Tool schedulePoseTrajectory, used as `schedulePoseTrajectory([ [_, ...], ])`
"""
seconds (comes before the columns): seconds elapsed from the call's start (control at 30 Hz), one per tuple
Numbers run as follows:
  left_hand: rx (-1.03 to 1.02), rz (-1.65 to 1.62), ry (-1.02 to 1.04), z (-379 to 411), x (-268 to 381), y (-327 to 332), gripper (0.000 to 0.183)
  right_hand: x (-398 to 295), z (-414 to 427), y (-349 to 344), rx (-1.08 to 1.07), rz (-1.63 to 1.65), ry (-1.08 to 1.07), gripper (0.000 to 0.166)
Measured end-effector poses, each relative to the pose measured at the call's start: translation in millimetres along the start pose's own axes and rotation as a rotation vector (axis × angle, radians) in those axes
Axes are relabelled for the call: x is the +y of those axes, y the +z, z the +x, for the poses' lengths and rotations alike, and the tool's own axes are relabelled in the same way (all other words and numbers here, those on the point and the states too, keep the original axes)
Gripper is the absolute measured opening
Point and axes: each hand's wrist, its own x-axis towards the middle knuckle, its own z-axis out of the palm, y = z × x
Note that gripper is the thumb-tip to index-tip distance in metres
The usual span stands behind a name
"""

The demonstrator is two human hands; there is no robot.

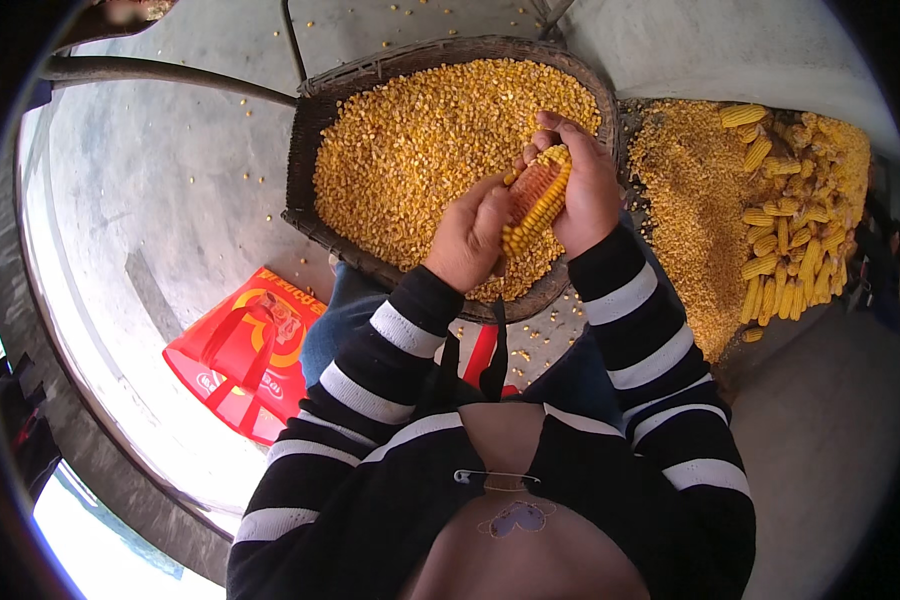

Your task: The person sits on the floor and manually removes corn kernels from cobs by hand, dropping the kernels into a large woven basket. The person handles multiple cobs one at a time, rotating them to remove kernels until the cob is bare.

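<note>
A partly shelled corn cob [544, 196] is held between both hands, above a woven basket [294, 161] of loose corn kernels [427, 150]. My left hand [471, 234] grips the cob's lower left side, its thumb at the bare reddish part. My right hand [586, 176] is wrapped around the cob's upper right side, fingers curled over its top end. Rows of yellow kernels remain along the cob's right side and lower end. The undersides of the fingers are hidden.
At the right lies a heap of loose kernels [690, 217] with many whole corn cobs [784, 255] on it. A red bag [247, 352] bearing writing lies on the floor at the left. Scattered kernels dot the concrete floor [157, 217]. Curved dark poles [172, 71] stand beyond the basket.
</note>
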Motion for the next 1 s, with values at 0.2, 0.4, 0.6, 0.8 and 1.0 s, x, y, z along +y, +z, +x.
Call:
schedulePoseTrajectory([
  [0.2, -0.049, -0.019, -0.012, -2, 5, -5, 0.043, -4, -2, 3, 0.067, -0.055, -0.047, 0.018],
  [0.4, 0.014, 0.307, 0.549, 4, -11, -3, 0.044, -7, -2, 7, 0.083, 0.023, -0.016, 0.022],
  [0.6, -0.045, -0.181, 0.042, -3, 5, -7, 0.042, -6, -4, 9, 0.097, 0.058, -0.063, 0.019],
  [0.8, -0.011, -0.147, 0.188, -7, 7, 5, 0.052, -5, 2, 3, 0.126, 0.067, -0.037, 0.018],
  [1.0, 0.042, -0.246, 0.075, -1, 4, 1, 0.049, -1, -2, 6, 0.114, 0.027, -0.053, 0.020],
])
